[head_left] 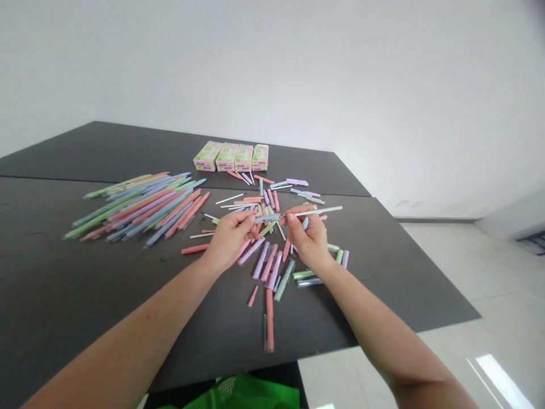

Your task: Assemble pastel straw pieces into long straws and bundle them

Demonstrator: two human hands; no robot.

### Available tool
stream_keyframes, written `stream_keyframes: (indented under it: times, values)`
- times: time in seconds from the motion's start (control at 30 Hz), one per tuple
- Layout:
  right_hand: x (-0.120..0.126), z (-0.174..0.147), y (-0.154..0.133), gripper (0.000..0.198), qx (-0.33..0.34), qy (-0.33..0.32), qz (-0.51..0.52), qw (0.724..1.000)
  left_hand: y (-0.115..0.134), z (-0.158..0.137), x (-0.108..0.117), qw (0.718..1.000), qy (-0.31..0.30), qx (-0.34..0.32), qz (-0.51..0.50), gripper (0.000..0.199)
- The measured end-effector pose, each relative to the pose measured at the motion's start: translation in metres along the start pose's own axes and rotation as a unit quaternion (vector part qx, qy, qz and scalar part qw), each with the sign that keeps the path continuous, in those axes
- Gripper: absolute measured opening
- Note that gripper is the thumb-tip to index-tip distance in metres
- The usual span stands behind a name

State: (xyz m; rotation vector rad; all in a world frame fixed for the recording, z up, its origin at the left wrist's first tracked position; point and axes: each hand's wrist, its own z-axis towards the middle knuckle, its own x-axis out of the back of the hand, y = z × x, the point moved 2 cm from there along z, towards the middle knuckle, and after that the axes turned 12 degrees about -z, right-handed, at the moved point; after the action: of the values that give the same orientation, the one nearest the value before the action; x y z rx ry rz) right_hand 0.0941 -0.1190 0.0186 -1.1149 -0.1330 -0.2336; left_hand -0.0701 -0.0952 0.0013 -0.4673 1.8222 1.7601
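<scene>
My left hand (230, 237) is closed round a light blue pen barrel (268, 218), its end pointing to the right. In my right hand (310, 238) a thin white pen refill (328, 210) is pinched between thumb and fingers, its inner end close to the barrel's mouth. I cannot tell whether the two touch. A small blue pen part (305, 223) also shows against my right fingers. Beneath both hands lie scattered pen pieces, among them a purple barrel (251, 251), a grey-green barrel (285, 280) and a red barrel (269, 321).
A heap of whole pens (140, 210) in pastel colours lies to the left on the dark table (204, 341). Several green and pink boxes (227, 157) stand in a row behind the loose parts. A white wall (272, 68) rises past the table.
</scene>
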Motion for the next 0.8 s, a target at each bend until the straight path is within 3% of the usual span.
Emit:
stream_keyframes:
  times: [0.5,0.8]
  values:
    - [-0.0041,0.0012,0.0015,0.019,0.012,-0.02,0.022,0.999,-0.0081,-0.002,-0.0017,0.999,0.031,-0.005,0.026,0.021]
    - [-0.0054,0.0006,0.0019,0.022,0.005,-0.029,0.012,0.999,-0.0092,-0.0001,0.0017,0.999,0.005,-0.005,0.041,0.017]
